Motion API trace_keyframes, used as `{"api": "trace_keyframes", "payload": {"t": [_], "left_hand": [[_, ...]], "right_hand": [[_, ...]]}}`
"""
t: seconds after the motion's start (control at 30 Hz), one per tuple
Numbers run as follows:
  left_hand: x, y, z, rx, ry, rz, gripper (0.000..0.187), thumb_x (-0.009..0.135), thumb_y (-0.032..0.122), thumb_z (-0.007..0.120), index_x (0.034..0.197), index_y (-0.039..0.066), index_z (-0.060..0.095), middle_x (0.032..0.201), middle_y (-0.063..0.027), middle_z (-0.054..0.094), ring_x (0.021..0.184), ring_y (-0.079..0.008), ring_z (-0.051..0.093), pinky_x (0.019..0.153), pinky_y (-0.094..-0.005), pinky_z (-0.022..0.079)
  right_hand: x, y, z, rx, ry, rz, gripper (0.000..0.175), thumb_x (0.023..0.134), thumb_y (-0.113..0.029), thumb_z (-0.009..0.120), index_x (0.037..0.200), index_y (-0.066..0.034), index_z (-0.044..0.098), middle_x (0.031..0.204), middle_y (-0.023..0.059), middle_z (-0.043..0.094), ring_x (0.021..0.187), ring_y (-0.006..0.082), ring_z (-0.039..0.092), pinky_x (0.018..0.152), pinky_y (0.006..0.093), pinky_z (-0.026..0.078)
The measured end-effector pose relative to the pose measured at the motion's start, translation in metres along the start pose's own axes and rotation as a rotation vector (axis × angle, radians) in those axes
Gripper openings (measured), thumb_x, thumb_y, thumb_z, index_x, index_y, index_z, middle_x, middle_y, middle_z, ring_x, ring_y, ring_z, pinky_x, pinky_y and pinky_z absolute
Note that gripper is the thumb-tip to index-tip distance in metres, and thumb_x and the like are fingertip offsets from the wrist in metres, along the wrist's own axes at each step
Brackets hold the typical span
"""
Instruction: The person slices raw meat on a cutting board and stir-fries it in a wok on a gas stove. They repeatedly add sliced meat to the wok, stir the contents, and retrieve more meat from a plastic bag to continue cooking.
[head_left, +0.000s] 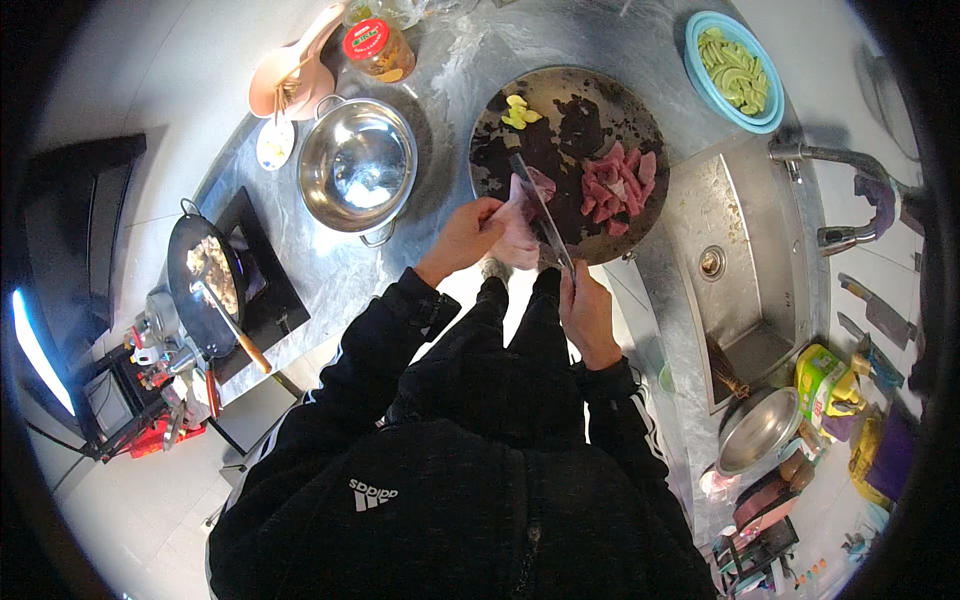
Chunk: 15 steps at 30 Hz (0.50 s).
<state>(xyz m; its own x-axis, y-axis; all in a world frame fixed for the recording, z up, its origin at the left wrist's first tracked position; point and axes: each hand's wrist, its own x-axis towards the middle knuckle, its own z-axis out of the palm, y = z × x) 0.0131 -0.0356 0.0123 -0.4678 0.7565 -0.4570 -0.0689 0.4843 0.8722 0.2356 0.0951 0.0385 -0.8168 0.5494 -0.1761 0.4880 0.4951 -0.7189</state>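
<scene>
On a round, dark-stained chopping board (559, 94) lies a piece of raw meat with a pale layer of skin or fat (517, 238). My left hand (466, 236) grips that pale end, which hangs over the board's near edge. The handle of a kitchen knife (546, 214) is in my right hand (589, 311); its blade is seen nearly edge-on, against the meat. Cut pieces of red meat (616, 189) are heaped on the board's right side. Farther back on the board sit a few yellowish slices (519, 112), perhaps ginger.
Left of the board stands a steel pot (358, 169). A wok (196, 277) with food and a spatula is on the hob (277, 315). To the right are a steel sink (739, 247) with a faucet (862, 154) and a blue basin (694, 64) of green slices. A red-lidded jar (382, 52) stands at the back.
</scene>
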Motion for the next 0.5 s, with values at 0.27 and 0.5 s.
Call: {"api": "trace_keyframes", "payload": {"t": [0.27, 0.5], "left_hand": [[0.019, -0.029, -0.008, 0.246, -0.148, -0.162, 0.036, 0.1, 0.017, 0.056, 0.128, -0.004, 0.062, 0.112, -0.0124, 0.07, 0.1, -0.0159, 0.064, 0.086, -0.0309, 0.052], [0.029, -0.01, 0.006, 0.09, -0.059, -0.197, 0.048, 0.091, 0.02, 0.068, 0.131, -0.005, 0.06, 0.103, -0.0217, 0.072, 0.097, -0.0316, 0.07, 0.086, -0.0384, 0.055]], "right_hand": [[-0.005, -0.017, 0.017, -0.093, -0.123, 0.001, 0.024, 0.103, -0.02, 0.053, 0.123, -0.0063, 0.053, 0.09, 0.024, 0.069, 0.076, 0.0437, 0.068, 0.065, 0.0507, 0.053], [-0.011, -0.011, -0.018, 0.098, 0.191, 0.072, 0.024, 0.104, -0.018, 0.055, 0.12, -0.0003, 0.058, 0.081, 0.0206, 0.067, 0.069, 0.0376, 0.068, 0.059, 0.0439, 0.051]]}}
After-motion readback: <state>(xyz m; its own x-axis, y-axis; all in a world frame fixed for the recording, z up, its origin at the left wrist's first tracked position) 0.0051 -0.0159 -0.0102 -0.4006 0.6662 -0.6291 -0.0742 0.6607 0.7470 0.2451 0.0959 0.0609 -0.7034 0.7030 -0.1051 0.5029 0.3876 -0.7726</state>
